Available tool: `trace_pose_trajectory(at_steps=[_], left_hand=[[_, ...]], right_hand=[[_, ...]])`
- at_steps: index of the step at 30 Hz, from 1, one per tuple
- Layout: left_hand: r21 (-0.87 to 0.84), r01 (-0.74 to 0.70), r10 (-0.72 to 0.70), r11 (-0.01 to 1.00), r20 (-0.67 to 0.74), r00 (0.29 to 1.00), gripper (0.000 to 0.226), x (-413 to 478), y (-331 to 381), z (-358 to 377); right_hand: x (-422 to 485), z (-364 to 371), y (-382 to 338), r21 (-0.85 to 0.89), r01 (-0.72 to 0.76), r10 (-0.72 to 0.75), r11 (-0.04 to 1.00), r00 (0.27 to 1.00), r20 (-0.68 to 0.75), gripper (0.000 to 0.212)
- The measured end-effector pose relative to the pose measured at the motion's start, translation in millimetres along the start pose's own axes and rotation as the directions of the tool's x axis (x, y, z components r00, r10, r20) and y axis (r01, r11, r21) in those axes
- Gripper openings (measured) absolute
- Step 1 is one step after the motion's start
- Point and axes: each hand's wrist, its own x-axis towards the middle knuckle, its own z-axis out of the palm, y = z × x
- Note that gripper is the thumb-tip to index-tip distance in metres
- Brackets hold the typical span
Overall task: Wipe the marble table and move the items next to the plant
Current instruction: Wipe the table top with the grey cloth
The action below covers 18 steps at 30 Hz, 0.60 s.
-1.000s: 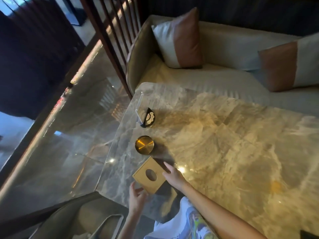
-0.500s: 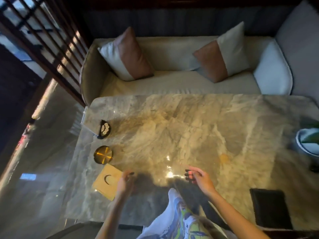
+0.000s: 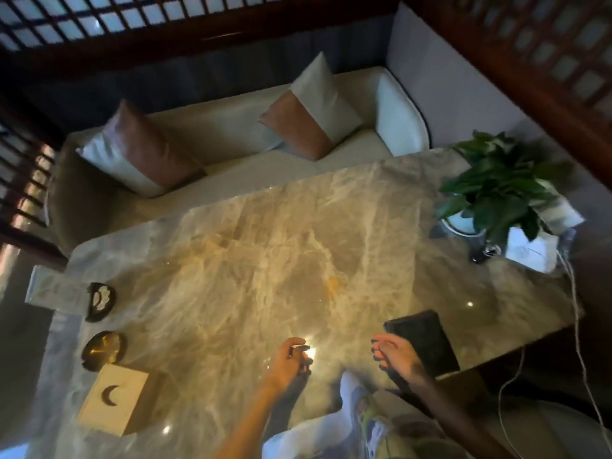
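Head view: both hands, left and right, hovering empty, fingers loosely spread; tissue box, gold dish, black holder sitting far-left, well apart from plant; desk wipe looking unstarted.

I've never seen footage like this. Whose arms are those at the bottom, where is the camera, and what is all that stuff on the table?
There is no machine here. A person wears a wide-angle camera on the head, so you look down along their own arms. The left hand and the right hand hover over the near edge of a marble table; both are empty, fingers loosely curled.

On the table's left end sit a wooden box with a moon-shaped cutout, a round brass dish and a small dark holder. A flat black item lies beside the right hand. A potted plant stands at the far right corner, with a white box next to it. Behind the table is a sofa with two cushions.
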Motion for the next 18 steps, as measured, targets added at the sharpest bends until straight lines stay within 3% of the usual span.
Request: trace_pose_trajectory(at_steps=[4,8,15,18], left_hand=[[0.152,-0.116,0.105,0.981,0.081,0.991,0.019,1.4,10.8,41.6],[0.245,-0.135,0.097,0.96,0.161,0.982,0.021,-3.3,25.6,64.6],[0.258,-0.125,0.069,0.958,0.217,0.974,0.015,-5.2,48.2,99.9],[0.189,-0.07,0.034,0.979,0.191,0.981,0.026,2.0,54.0,119.7]], right_hand=[[-3.0,-40.0,1.2,-0.044,0.043,-0.046,0.998,0.998,-0.049,0.023],[-10.5,-60.1,-0.8,-0.026,0.05,-0.052,0.998,0.994,-0.1,0.021],[-13.4,-78.8,17.5,-0.034,0.01,-0.014,0.999,0.992,-0.126,0.029],[-12.8,-85.9,22.6,-0.114,0.026,-0.046,0.993,0.984,-0.174,0.031]])
